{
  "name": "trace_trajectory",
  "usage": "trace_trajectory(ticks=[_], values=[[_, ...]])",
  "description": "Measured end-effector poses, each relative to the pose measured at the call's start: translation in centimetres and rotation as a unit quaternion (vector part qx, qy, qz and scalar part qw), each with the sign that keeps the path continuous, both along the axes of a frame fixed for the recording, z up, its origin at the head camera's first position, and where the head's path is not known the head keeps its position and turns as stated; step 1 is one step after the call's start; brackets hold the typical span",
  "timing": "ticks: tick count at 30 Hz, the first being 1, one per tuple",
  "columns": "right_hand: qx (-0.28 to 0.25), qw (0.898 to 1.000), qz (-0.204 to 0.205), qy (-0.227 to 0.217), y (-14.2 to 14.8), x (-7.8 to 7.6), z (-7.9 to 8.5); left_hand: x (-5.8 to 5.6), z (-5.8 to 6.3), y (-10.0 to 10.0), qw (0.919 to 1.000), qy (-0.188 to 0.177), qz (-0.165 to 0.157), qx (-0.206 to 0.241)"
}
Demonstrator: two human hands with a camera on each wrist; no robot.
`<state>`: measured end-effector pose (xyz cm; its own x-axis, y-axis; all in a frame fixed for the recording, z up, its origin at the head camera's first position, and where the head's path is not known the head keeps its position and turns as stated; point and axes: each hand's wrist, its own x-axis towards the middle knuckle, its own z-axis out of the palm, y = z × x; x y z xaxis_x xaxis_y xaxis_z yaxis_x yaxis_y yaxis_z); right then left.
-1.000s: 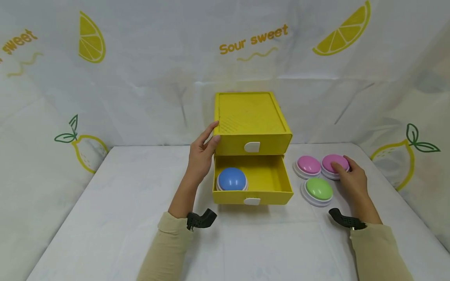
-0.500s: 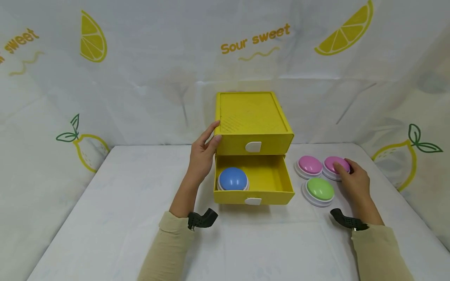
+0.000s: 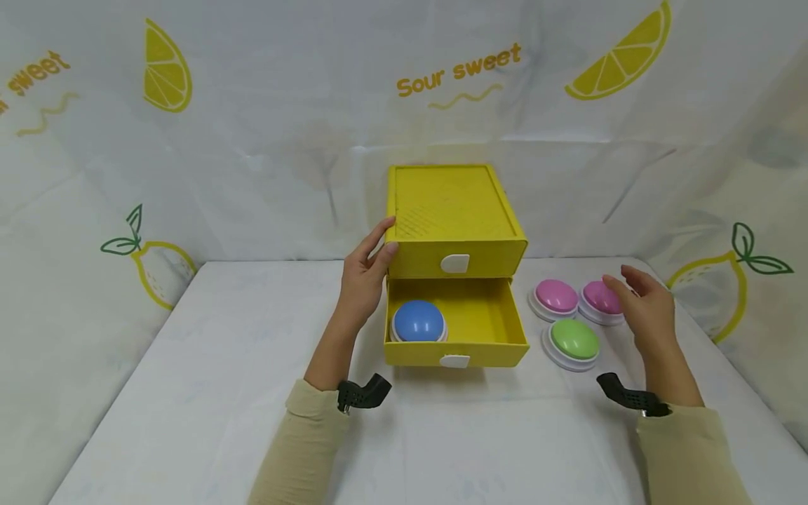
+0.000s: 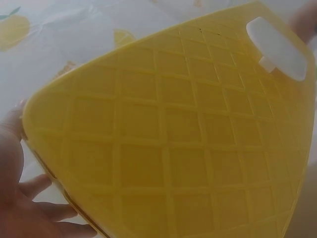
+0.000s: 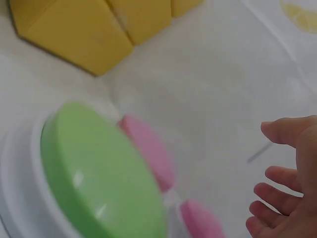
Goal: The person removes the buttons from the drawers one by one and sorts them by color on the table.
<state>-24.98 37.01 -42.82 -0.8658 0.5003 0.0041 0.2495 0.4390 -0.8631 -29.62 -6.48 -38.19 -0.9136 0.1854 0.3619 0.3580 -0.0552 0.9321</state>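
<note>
My left hand (image 3: 365, 277) rests against the left side of a yellow two-drawer box (image 3: 454, 203), its thumb at the upper drawer's front corner. The left wrist view shows the fingers (image 4: 57, 210) spread along the edge of the grid-patterned front. The lower drawer (image 3: 486, 319) is pulled out, with a blue dome button (image 3: 419, 321) on its left side. My right hand (image 3: 647, 308) is beside the farther-right pink dome button (image 3: 602, 298), its fingers apart and holding nothing. Another pink button (image 3: 555, 296) and a green dome button (image 3: 574, 339) stand close by.
A white cloth covers the table (image 3: 227, 365). Behind it rises a lemon-printed curtain (image 3: 284, 140). White tabs (image 3: 454, 264) stick out from the drawer fronts. The three buttons on the table stand to the right of the yellow box.
My right hand has let go of the right pink button and lifted slightly up and to the right. The button stays in place, and my left hand keeps its position on the box.
</note>
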Motion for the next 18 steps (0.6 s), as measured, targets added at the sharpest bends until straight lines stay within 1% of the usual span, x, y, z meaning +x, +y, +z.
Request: trace_trajectory(ticks=[1,3,5,7,8,10,12,15,18], values=[[-0.010,1.000,0.006,0.020,-0.5,0.2,0.8,0.0,0.0,0.0,1.0000,0.001,-0.001,0.001],[-0.029,0.996,0.032,0.072,-1.7,0.8,2.2,0.0,0.0,0.0,1.0000,0.003,-0.002,0.002],[-0.049,0.987,0.070,0.138,-3.3,1.2,3.4,0.0,0.1,-0.1,1.0000,0.003,-0.002,0.003],[-0.039,0.975,0.113,0.188,-5.2,1.8,4.5,0.0,0.1,-0.1,1.0000,0.002,-0.001,0.002],[-0.031,0.970,0.132,0.203,-6.3,2.0,5.0,0.0,0.2,-0.2,1.0000,0.002,-0.002,0.003],[-0.001,0.962,0.162,0.220,-8.5,2.7,5.9,0.0,0.2,-0.2,1.0000,0.003,0.000,0.003],[0.034,0.958,0.184,0.216,-10.3,3.4,6.7,0.0,0.2,-0.2,1.0000,0.002,0.001,0.004],[0.036,0.949,0.227,0.214,-12.5,4.4,7.5,0.0,0.2,-0.1,1.0000,0.003,0.000,0.003],[0.024,0.937,0.276,0.213,-14.3,5.3,7.9,0.0,0.1,-0.1,1.0000,0.005,-0.003,0.000]])
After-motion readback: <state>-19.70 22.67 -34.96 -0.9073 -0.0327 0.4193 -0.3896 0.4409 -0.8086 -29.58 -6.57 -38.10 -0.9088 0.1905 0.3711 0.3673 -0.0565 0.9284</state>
